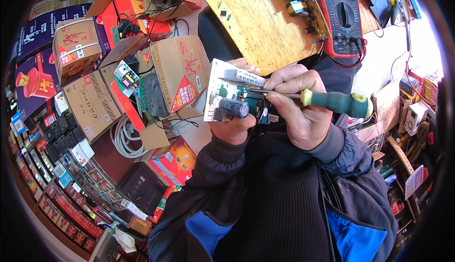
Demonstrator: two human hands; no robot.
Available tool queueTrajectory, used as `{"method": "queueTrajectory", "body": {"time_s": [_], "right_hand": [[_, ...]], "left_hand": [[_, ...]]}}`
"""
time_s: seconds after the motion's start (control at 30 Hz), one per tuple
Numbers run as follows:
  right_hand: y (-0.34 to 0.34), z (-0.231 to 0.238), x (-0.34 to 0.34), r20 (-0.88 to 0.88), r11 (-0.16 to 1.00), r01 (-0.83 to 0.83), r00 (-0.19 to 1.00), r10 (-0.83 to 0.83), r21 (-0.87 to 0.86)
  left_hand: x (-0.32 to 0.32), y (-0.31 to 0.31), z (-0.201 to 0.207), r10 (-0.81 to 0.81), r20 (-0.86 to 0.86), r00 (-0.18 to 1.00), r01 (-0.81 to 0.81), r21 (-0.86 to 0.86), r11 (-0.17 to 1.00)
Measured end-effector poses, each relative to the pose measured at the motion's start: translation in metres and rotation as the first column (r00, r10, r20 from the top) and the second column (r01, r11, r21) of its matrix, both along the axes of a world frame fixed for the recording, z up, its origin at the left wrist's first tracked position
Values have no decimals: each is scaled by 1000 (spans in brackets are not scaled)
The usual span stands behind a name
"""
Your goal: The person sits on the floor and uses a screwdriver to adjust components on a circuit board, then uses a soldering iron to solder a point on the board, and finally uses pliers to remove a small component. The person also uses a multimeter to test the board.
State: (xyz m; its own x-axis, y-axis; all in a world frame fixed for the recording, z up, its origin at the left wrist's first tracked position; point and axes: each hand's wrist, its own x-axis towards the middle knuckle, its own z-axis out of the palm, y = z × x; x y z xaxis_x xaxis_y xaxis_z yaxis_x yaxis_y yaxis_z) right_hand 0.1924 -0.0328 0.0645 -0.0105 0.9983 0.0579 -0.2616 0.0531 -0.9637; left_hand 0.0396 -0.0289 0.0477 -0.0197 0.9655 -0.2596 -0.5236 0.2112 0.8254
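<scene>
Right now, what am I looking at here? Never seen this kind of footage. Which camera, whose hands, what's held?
One fisheye camera worn on a person's head, looking down, so straight edges bend. No robot, just two bare hands. The left hand holds a small circuit board with a dark cylindrical capacitor. The right hand grips a green-handled screwdriver, its tip at the board. Above lies a wooden bench with a red multimeter. Cardboard boxes crowd the person's left.

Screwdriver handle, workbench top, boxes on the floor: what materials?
Screwdriver handle: looks like moulded plastic or rubber, matt green with pale yellow ends; right hand grips it. Workbench top: wood, visible grain, unpainted. Boxes: brown corrugated cardboard, printed, flaps open. Left hand holds the circuit board.
</scene>
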Motion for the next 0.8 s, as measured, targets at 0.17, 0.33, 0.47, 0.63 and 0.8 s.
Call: {"method": "queueTrajectory", "body": {"time_s": [0.17,0.33,0.47,0.63,0.8], "right_hand": [[2,-6,-5,-39,995,69,997,-66,66],[3,-8,-6,-25,993,82,996,-81,84],[3,-7,-5,-9,994,79,997,-79,74],[6,-7,-4,20,993,60,998,-63,104],[6,-1,-3,-99,992,104,990,-97,71]], "left_hand": [[0,0,-1,4,-9,1000,-4,6,1000],[0,0,0,2,-34,999,-2,3,1000],[0,0,-1,7,-37,999,-7,9,1000],[-2,1,-6,15,-29,999,-15,10,1000],[-16,7,-21,-65,384,921,77,-16,997]]}}
